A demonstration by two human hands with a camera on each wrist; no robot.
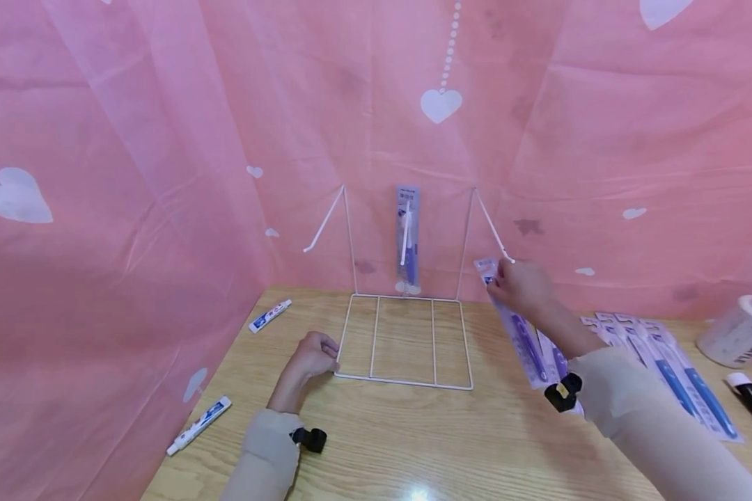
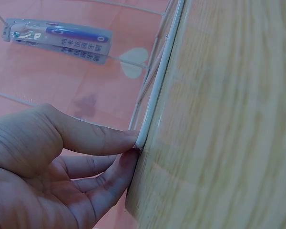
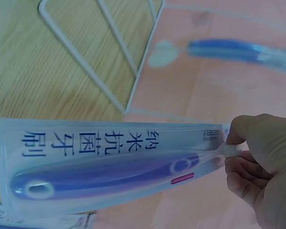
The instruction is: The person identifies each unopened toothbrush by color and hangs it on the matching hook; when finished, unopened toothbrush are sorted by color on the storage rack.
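Extending rightward from my left hand (image 1: 316,355), the white wire rack (image 1: 404,381) is pinched by those fingers at its near-left corner. My right hand (image 1: 526,289) grips the packaged purple toothbrush (image 3: 105,174) near its top; its long axis slants from the fingers down toward me. The rack's right prong (image 1: 490,223) ends just beside these nearer fingers. I hold this hand raised, extended forward and inward.

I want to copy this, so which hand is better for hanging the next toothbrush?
Probably the right hand: it pinches a packaged toothbrush close to the right hook, while the left hand is busy gripping the wire rack.
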